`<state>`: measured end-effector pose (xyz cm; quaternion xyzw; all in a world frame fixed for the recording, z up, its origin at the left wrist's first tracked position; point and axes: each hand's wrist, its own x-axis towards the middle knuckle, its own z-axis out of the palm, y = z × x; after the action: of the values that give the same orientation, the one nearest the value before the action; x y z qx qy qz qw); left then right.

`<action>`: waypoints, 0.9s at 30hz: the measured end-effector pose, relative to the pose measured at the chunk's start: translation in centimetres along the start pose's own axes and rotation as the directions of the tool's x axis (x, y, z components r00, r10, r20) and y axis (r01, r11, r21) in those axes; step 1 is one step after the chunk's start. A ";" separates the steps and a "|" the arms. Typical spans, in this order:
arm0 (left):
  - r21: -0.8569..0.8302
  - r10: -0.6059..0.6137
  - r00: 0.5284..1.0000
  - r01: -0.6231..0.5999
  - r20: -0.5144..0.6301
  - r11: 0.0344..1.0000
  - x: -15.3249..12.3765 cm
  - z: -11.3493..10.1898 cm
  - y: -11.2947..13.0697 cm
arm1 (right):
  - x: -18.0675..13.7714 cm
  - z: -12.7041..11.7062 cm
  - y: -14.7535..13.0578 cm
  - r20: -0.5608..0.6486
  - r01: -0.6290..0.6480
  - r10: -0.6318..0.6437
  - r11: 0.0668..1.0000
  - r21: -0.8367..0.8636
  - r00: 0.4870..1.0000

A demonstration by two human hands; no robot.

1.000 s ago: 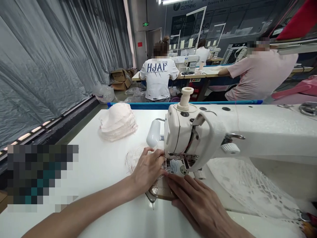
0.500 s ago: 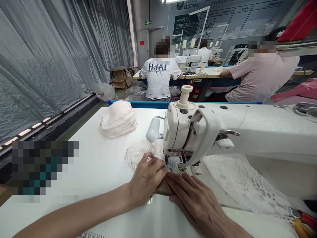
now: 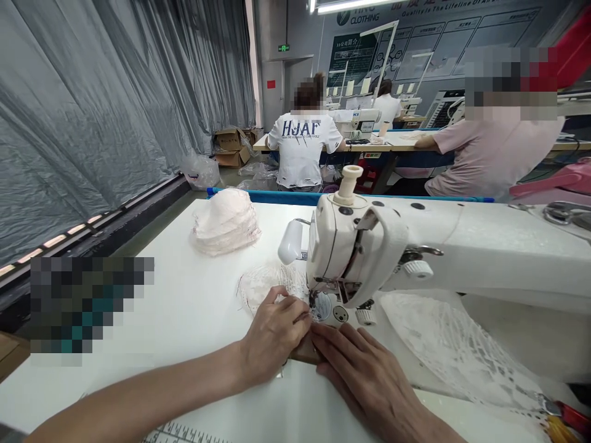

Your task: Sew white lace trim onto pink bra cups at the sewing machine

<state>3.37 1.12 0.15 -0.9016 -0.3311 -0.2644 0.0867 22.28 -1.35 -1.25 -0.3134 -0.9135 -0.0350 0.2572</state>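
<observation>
My left hand [image 3: 277, 335] is bent beside the needle area of a white sewing machine [image 3: 351, 252], its fingers pinched on the edge of a white lace piece [image 3: 263, 286]. That lace spreads out behind the hand on the white table. My right hand [image 3: 364, 363] lies flat just in front of the machine head, fingers stretched out, their tips close to the left fingertips. Both hands cover the fabric edge under the needle. A second white lace piece [image 3: 443, 338] lies under the machine arm, to the right.
A stack of pale fabric cups [image 3: 226, 224] stands at the back left of the table [image 3: 184, 320]. A small white lamp [image 3: 290, 243] hangs left of the machine head. A ruler [image 3: 184, 434] lies at the front edge. Two co-workers [image 3: 302, 147] sit beyond, with another further back.
The whole view has shifted slightly, with the background now a little lower and further right. Both hands keep nearly the same pose at the needle.
</observation>
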 end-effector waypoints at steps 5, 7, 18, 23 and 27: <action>0.007 -0.006 1.000 0.006 -0.003 1.000 -0.1 0.3 -0.1 | 0.1 0.0 0.0 0.002 -0.002 0.002 1.000 0.002 1.000; 0.012 -0.011 1.000 0.011 0.000 1.000 -0.1 0.4 -0.2 | 0.2 0.0 0.0 -0.006 -0.003 0.003 1.000 0.003 1.000; 0.010 -0.025 0.999 0.025 0.035 1.000 -0.2 1.1 -1.9 | 0.2 0.1 0.2 0.023 -0.033 0.032 0.999 0.017 0.999; -0.017 -0.034 0.999 0.035 0.025 0.999 -0.1 1.6 -2.7 | 0.3 0.0 0.1 0.033 -0.076 0.076 0.997 0.026 0.997; 0.002 -0.112 0.991 0.112 0.076 0.994 -0.2 1.6 -3.3 | 0.5 -0.5 -1.0 0.055 -0.091 0.091 0.996 0.001 0.994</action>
<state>1.83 4.05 -1.30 -0.8911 -0.3839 -0.2348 0.0581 21.62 -1.99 -0.49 -0.3550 -0.9050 -0.0133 0.2339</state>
